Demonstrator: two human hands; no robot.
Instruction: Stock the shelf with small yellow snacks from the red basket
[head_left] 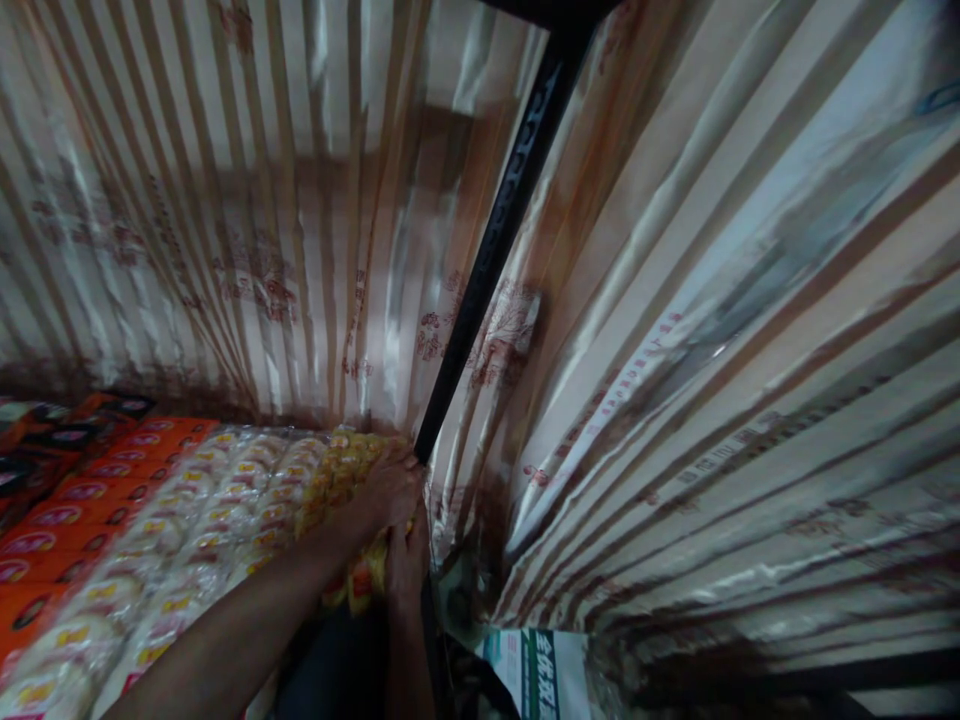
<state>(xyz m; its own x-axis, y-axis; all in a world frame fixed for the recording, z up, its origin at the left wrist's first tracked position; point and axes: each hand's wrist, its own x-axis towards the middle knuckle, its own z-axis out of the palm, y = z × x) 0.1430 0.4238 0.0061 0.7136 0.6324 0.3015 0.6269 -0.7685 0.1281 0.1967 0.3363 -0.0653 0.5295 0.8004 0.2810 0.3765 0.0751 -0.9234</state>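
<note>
Both my hands are close together at the right end of the rows of goods, by the foot of a black upright post (487,250). My left hand (391,485) reaches over the yellow packets (341,470), nearest to the post. Just below it is my right hand (405,555), beside more yellow packets (361,582). The dim, blurred picture hides the fingers of both hands, and I cannot tell what they grip. Left of the yellow packets lie rows of clear-wrapped, pale round goods (202,520).
Orange packs (82,500) and dark packs (45,440) lie farther left. Pleated, shiny printed sheeting (262,200) hangs behind and continues right of the post (675,380). A white and green printed bag (540,670) sits low at the centre right.
</note>
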